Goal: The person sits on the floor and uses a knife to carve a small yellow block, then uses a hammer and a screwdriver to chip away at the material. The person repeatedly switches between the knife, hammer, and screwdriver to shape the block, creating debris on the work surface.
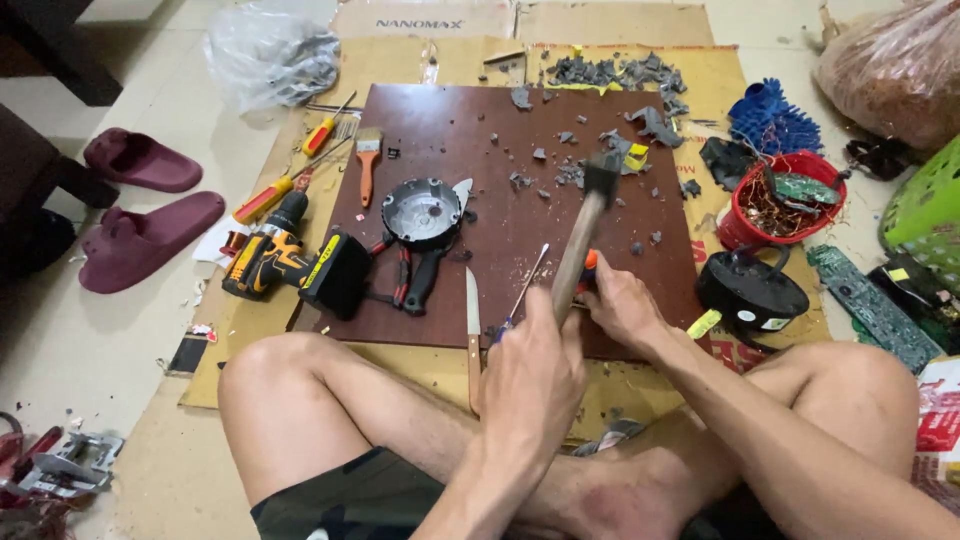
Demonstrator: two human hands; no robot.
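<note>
Now the left hand (530, 375) is gripping a wooden-handled hammer (585, 225), head raised over the brown board (440, 130), while the right hand (622, 300) is clamping a small orange-tipped piece (590, 262) flat against it. Risky, I'd say: those fingers are sitting close under the head, and grey fragments (615, 72) could be flying upward.

A dark red-brown board (500, 240) lies on tan cardboard (440, 60). The hammer (585, 235) has a pale wooden handle and a dark grey head. Grey fragments (615, 72) are scattered at the far edge. On the left sit a yellow-and-black drill (285, 262) and two maroon slippers (140, 200). On the right stand a red bucket (745, 220) and a blue mop head (770, 120). The shorts (350, 500) nearby bear a dark camouflage pattern.
</note>
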